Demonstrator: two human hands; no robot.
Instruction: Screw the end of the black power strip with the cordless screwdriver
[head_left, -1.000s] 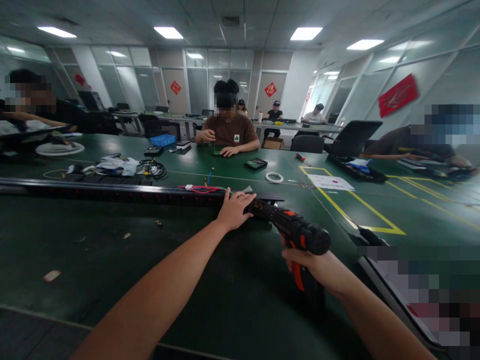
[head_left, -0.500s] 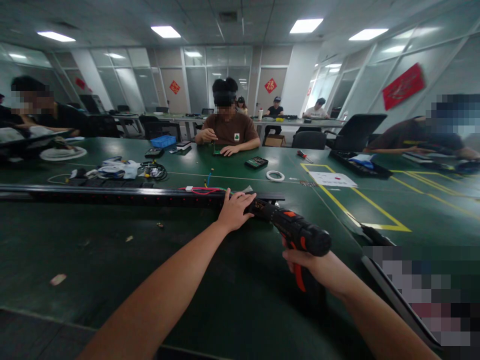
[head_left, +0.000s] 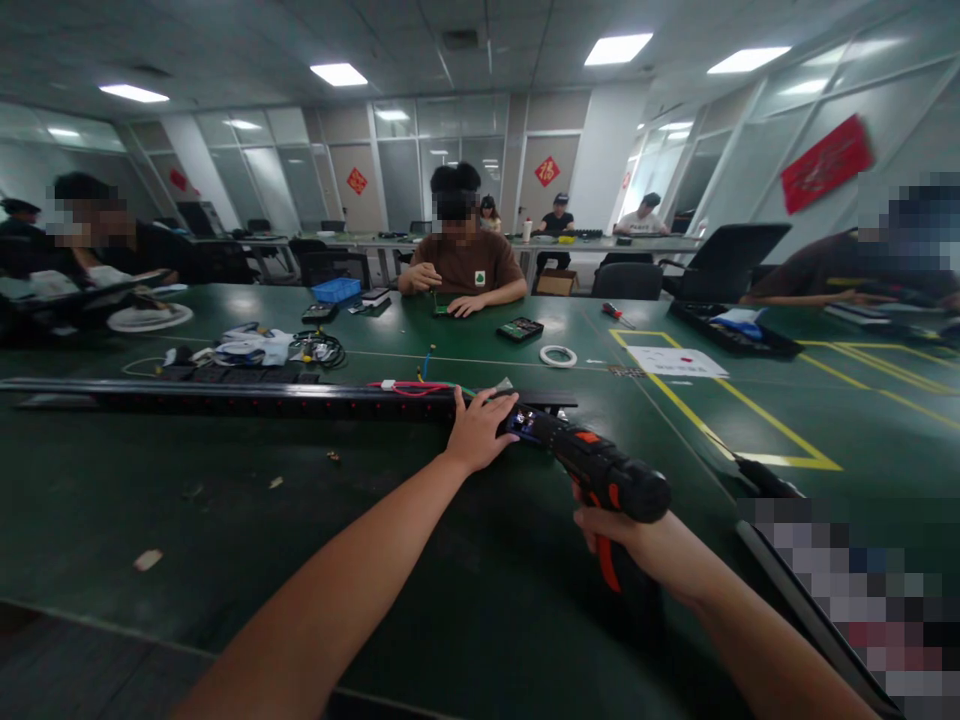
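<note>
A long black bar with a row of small red marks along its front [head_left: 300,404], perhaps a power strip, lies across the table. My left hand [head_left: 478,432] grips it near its right end, fingers over the top and thumb at the near side. Red and green wires [head_left: 420,389] run along its top, partly beneath my fingers. My right hand [head_left: 626,535] is wrapped around the handle of a black and orange cordless drill [head_left: 607,470]. The drill's nose points left at the bar's end, beside my left thumb. A small bluish part [head_left: 523,421] shows there; whether the bit touches it I cannot tell.
Across the green table [head_left: 450,600] a person [head_left: 469,260] works on a small board. A white ring [head_left: 559,357], a dark device [head_left: 520,329], a screwdriver [head_left: 616,315] and a paper sheet [head_left: 675,361] lie beyond the bar. Bagged cables [head_left: 255,347] lie at left.
The whole view has shifted slightly, so things appear a little further right and lower. The drill's nose has drawn back a little from my left hand, exposing the bluish part.
</note>
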